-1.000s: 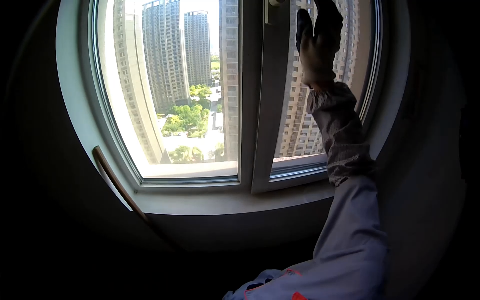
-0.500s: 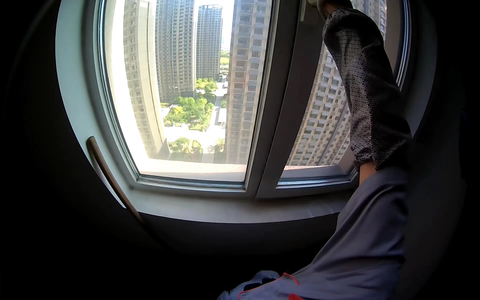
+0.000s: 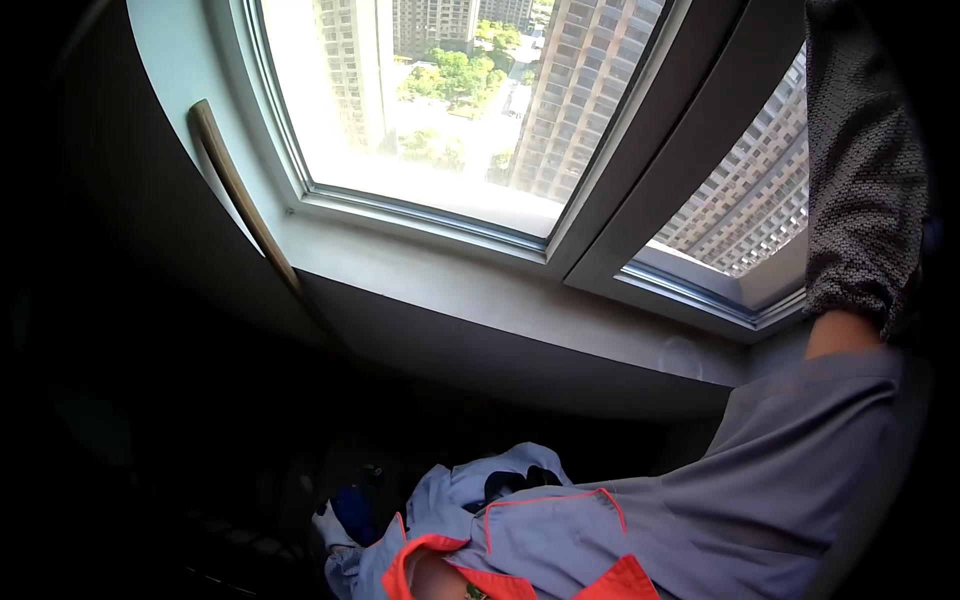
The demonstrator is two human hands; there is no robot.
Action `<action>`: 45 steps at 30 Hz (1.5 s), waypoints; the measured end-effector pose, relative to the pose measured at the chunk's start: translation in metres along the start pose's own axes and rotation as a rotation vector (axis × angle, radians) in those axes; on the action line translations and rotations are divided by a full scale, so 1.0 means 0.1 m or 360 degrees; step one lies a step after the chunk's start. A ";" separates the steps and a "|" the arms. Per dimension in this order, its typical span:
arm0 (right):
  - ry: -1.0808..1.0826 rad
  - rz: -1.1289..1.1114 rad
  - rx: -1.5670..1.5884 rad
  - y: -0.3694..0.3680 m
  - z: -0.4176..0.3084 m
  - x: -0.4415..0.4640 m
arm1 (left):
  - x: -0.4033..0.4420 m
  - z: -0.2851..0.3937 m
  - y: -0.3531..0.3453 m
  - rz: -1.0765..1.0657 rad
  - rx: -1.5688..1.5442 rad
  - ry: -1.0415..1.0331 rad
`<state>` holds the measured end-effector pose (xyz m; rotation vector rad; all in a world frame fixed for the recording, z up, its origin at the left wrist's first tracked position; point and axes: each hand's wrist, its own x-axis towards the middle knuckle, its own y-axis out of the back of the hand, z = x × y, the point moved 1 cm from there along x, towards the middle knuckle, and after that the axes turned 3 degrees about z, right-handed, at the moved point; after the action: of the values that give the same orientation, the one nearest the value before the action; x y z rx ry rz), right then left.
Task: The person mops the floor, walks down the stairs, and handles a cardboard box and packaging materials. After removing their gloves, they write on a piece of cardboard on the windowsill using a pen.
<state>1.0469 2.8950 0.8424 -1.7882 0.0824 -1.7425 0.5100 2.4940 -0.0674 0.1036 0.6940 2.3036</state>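
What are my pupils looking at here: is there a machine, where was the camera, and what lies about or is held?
There is no machine: a person wears the camera on the head, looking forward and down. Ahead is a window, with tall buildings and trees beyond the glass. A long brown stick leans at the left end of the sill. The right arm, in a patterned oversleeve, reaches up; its hand is out of view. Low down, what seems the left hand is beside something blue; it is too dark to tell whether it is held.
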 end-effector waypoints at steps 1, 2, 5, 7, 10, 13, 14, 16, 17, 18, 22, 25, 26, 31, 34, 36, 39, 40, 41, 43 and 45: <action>0.0000 0.0046 0.0008 0.04 0.04 0.01 | 0.01 -0.10 0.00 -0.0026 0.0133 -0.0151; -0.0005 0.0087 0.0021 0.08 0.08 0.00 | -0.05 -0.15 0.05 -0.0052 0.0274 -0.0291; -0.0031 0.0248 0.0063 0.19 0.23 0.00 | -0.32 -0.19 0.22 -0.0067 0.0199 -0.0076; -0.0036 0.0404 0.0069 0.24 0.33 -0.01 | -0.59 -0.05 0.36 -0.0064 0.0083 0.0134; -0.0050 0.0554 0.0149 0.34 0.40 -0.05 | -0.97 0.45 0.52 -0.0131 0.0025 0.0305; -0.0224 0.0289 0.0174 0.43 0.47 -0.26 | -1.21 1.63 0.85 -0.0470 0.1584 -0.0399; -0.0241 0.0260 0.0167 0.48 0.47 -0.32 | -1.25 1.60 0.90 -0.0309 0.1395 -0.0511; -0.0283 0.0199 0.0155 0.62 0.44 -0.46 | -1.29 1.39 0.94 -0.0063 0.1042 -0.0597; -0.0302 0.0140 0.0147 0.65 0.48 -0.56 | -1.25 1.18 0.91 -0.0011 0.0862 -0.0471; -0.0348 0.0065 0.0149 0.68 0.55 -0.70 | -1.30 0.97 0.97 0.0065 0.0696 -0.0324; -0.0486 -0.0204 0.0240 0.95 0.42 -1.35 | -1.73 0.32 1.40 0.0442 0.0268 0.0213; -0.0626 -0.0385 0.0374 1.22 -0.16 -1.96 | -1.96 0.06 1.93 0.0497 0.0064 0.0460; -0.0705 -0.0452 0.0433 1.33 -0.40 -2.21 | -1.96 0.01 2.05 0.0493 -0.0051 0.0535; -0.1418 -0.1151 0.1082 1.72 -2.00 -3.97 | -1.94 0.05 2.18 0.0433 -0.0920 0.0950; -0.1991 -0.1732 0.0948 2.06 -3.66 -4.73 | -2.00 -0.28 2.27 0.0414 -0.0700 0.0733; -0.1975 -0.2086 0.1297 2.24 -4.39 -5.19 | -1.97 -0.31 2.51 0.0247 -0.0153 0.0508; -0.1837 -0.2538 0.1298 2.43 -5.40 -5.38 | -1.96 -0.48 2.75 0.0289 -0.0686 0.0915; -0.1616 -0.2665 0.1313 2.44 -5.71 -5.31 | -2.01 -0.67 2.73 0.0416 -0.0887 0.1144; -0.1581 -0.2777 0.1283 2.44 -5.99 -5.26 | -2.05 -0.86 2.72 0.0593 -0.1107 0.1366; -0.1427 -0.2988 0.1317 2.30 -6.36 -5.43 | -2.14 -1.20 2.72 0.0853 -0.1212 0.1566; -0.1263 -0.3094 0.1321 2.14 -6.82 -5.51 | -2.19 -1.51 2.78 0.0942 -0.1000 0.1556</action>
<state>0.4332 2.7136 0.2054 -1.4558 -2.8970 -1.1223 0.4600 2.1149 -0.0276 -1.3334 0.3453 2.9820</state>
